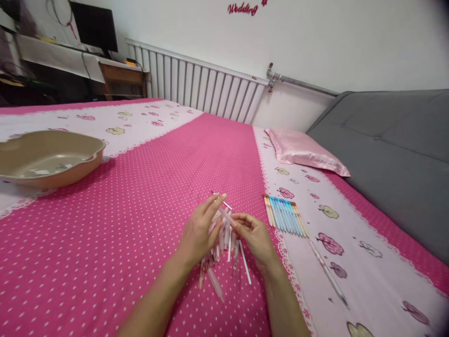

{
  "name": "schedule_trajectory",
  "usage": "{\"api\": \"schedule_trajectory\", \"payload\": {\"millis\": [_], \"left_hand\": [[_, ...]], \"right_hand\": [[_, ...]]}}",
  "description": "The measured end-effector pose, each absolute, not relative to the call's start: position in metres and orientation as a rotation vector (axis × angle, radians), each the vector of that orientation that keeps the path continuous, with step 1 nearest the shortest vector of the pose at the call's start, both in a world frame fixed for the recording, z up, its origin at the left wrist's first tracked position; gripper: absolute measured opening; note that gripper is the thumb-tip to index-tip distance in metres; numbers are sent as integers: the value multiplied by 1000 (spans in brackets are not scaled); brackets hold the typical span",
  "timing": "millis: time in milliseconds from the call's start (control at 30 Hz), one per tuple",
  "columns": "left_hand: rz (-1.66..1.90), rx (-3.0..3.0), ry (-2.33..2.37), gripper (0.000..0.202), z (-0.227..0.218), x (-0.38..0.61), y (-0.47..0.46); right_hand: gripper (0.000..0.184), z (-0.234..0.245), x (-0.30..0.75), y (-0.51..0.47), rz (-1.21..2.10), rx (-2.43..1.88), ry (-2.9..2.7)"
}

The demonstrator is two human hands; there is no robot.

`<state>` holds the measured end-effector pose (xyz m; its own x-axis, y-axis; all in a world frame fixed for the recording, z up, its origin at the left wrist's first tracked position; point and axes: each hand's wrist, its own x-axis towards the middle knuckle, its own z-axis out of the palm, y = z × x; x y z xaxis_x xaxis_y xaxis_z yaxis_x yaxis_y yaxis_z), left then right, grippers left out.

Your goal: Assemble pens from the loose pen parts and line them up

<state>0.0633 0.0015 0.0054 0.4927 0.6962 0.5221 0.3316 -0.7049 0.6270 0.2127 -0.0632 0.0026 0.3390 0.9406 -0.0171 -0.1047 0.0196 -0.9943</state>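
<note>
a clear pen barrel (225,216) sits pinched between both hands, just above a loose heap of pen parts (224,252) on the pink dotted bedspread (105,243), near centre. left hand (200,231) curls round the near end, fingers closed on the tube; right hand (253,234) pinches the other end between thumb and fingertips. whether a refill is going in, too small to tell. for a clean fit i'd judge the barrel wants holding straight, ends lined up, a light grip so the thin plastic doesn't flex. looking outward: a neat row of finished pens (285,216) lies just right of the hands on the pale border, and one single pen (328,273) lies apart, nearer and further right. far left, a beige basin (49,159); far right, a pink pillow (305,150). the heap under the wrists is what crowds things, easy to scatter.
</note>
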Motion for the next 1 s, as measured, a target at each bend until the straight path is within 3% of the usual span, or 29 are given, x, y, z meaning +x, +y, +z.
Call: {"api": "schedule_trajectory", "payload": {"millis": [200, 300, 533, 733, 1000], "left_hand": [[991, 2614, 762, 23, 7, 61, 4], [920, 2564, 920, 21, 6, 61, 5], [847, 2327, 1311, 24, 3, 59, 7], [781, 2266, 1422, 22, 5, 58, 7], [851, 2222, 1425, 21, -1, 55, 10]], "right_hand": [[29, 8, 202, -63, 927, -1301, -946], [33, 6, 201, -61, 862, -1298, -957], [44, -25, 221, -55, 351, -1665, -1188], [52, -49, 225, -46, 435, -1767, -1295], [48, -50, 225, -23, 295, -1859, -1539]]}}
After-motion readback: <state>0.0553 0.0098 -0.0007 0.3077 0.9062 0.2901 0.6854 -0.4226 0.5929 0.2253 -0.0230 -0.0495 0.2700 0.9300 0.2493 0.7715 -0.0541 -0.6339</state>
